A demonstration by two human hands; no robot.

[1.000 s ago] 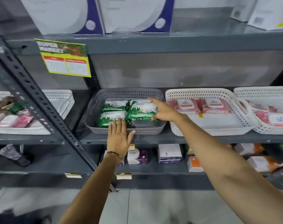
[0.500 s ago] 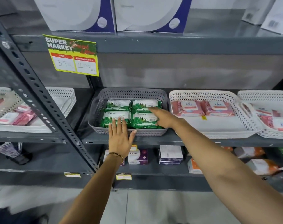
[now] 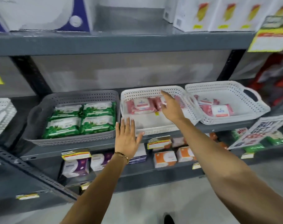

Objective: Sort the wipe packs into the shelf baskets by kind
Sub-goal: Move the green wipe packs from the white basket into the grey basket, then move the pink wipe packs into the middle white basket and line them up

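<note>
Both hands have left the grey basket (image 3: 69, 139) since half a second ago and now sit at the middle white basket (image 3: 153, 128), the landmark on a grey steel shelf (image 3: 121, 44) that spans the view. Left of that basket, touching or nearly touching its side, the grey one holds four green wipe packs (image 3: 82, 118) laid flat, two by two, filling most of its floor. Inside the middle white basket, pink wipe packs (image 3: 140, 105) lie along the back wall, leaving the front half of its floor bare. To its right, rim against rim, a second white basket (image 3: 250, 110) holds more pink packs on its left side, with open floor toward its handle. The right hand (image 3: 171, 107) hovers over the back of the middle basket, fingers spread and gripping nothing, partly hiding one pink pack. The left hand (image 3: 126, 138) is flat and open with its fingertips at the basket's front left corner, holding nothing; a thin bracelet (image 3: 121, 155) circles the wrist. Below the basket, the lower shelf carries purple-and-white boxes (image 3: 76, 167) and orange-and-white boxes (image 3: 165, 158) behind yellow price tags (image 3: 159, 142). A tilted promotional sign (image 3: 257, 131) stands lower right of the basket.
</note>
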